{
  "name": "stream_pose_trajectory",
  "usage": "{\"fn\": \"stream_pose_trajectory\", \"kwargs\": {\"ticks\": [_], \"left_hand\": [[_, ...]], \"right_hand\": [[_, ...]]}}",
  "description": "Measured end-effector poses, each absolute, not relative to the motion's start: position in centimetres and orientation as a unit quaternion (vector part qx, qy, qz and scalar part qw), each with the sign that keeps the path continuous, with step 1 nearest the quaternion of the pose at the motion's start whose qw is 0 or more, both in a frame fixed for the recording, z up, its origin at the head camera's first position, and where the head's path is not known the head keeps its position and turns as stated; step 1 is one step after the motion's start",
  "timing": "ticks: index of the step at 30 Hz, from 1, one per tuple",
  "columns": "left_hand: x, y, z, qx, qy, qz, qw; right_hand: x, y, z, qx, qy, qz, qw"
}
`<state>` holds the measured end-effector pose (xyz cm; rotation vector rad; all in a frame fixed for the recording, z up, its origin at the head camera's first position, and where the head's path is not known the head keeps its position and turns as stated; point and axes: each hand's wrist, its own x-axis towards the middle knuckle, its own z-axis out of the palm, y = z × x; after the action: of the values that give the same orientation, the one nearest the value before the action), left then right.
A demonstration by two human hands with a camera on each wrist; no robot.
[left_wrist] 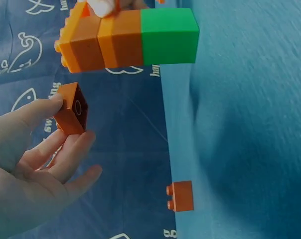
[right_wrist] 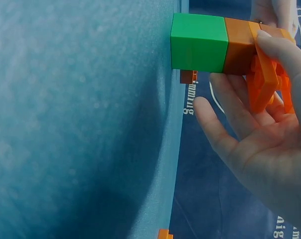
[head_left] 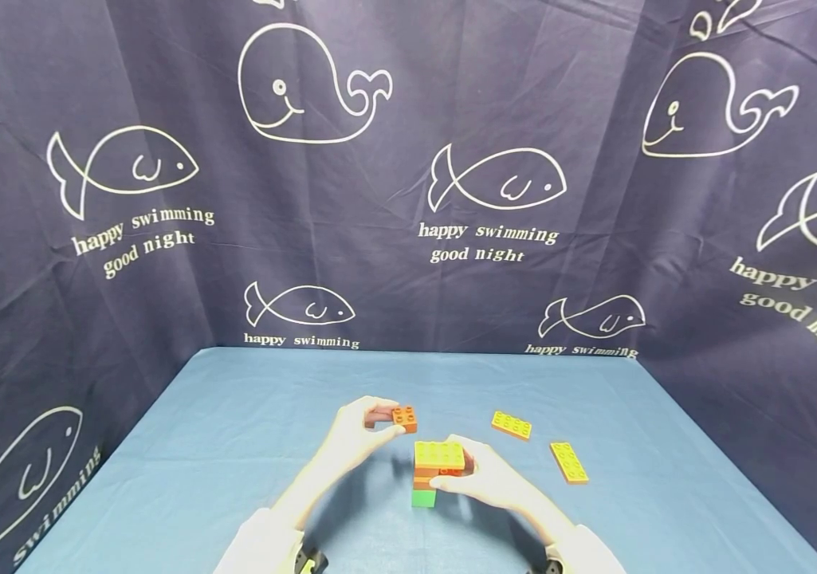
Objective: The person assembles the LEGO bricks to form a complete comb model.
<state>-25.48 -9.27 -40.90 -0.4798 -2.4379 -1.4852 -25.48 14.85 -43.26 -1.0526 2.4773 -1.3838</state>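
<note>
My left hand (head_left: 361, 430) pinches a small brown-orange two-by-two brick (head_left: 405, 418) between thumb and fingers, studs up, just left of and above a stack. Its hollow underside shows in the left wrist view. My right hand (head_left: 487, 476) grips that stack from the right, thumb in front and fingers behind. A green block (left_wrist: 170, 36) forms the stack's base, close over the table. Above it come a brown brick (right_wrist: 238, 47), an orange plate (right_wrist: 264, 74) jutting to the right, another brown brick (left_wrist: 85, 45) and a yellow-looking studded plate (head_left: 439, 453) on top.
Two yellow-orange plates (head_left: 512, 424) (head_left: 569, 462) lie on the blue tabletop (head_left: 638, 510), right of my right hand. Another brown brick (left_wrist: 183, 196) sits on the table, hidden in the head view. Dark fabric (head_left: 408, 311) printed with fish hangs behind and at both sides.
</note>
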Motion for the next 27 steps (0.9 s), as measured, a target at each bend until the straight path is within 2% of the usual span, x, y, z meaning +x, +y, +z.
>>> {"fn": "stream_pose_trajectory", "kwargs": {"ticks": [19,27], "left_hand": [[-24.0,-8.3,-40.1,-0.209,-0.815,-0.530,0.109],[-23.6,-7.8,-40.1,-0.219,-0.826,-0.512,0.084]], "right_hand": [[-25.6,14.9,-43.4,-0.348,0.816,-0.457,0.066],[-25.5,14.9,-43.4,-0.342,0.824,-0.448,0.055]]}}
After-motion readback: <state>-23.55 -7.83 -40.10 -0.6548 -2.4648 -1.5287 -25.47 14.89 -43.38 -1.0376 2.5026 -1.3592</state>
